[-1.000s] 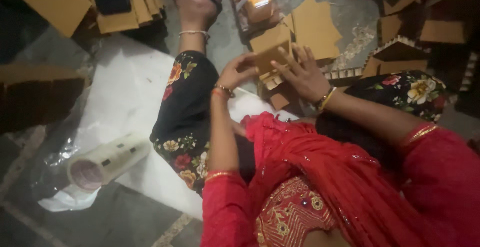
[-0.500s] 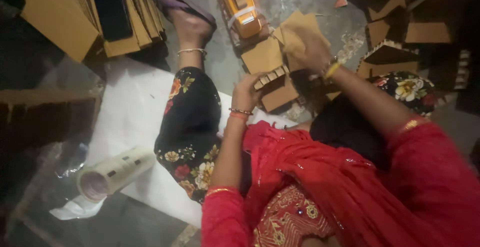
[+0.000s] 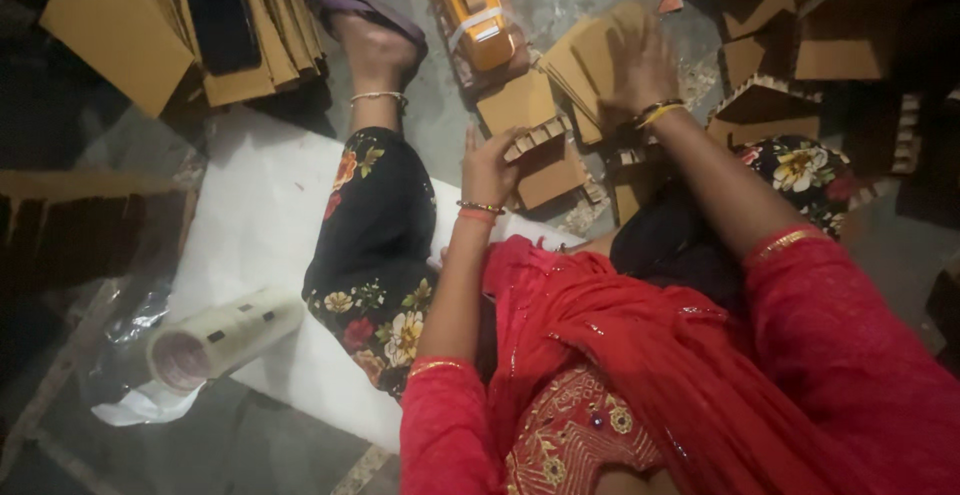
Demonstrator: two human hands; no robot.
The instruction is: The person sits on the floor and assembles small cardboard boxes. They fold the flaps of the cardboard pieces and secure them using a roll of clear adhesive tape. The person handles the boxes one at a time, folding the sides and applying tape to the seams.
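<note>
My left hand rests its fingers on a small folded brown cardboard piece with a corrugated edge, on the floor between my legs. My right hand reaches farther out and lies flat on a fanned pile of flat cardboard sheets. Whether it grips a sheet I cannot tell. Both wrists wear bangles. My red sleeves and red scarf fill the lower right.
An orange tape dispenser lies just beyond the cardboard. A stack of flat cardboard is at top left, by my sandalled foot. Folded cardboard boxes crowd the top right. A roll of tape lies on a white sheet.
My right hand has left the small piece and stretched forward onto the sheet pile. My left hand stays on the small folded piece. The view has shifted downward.
</note>
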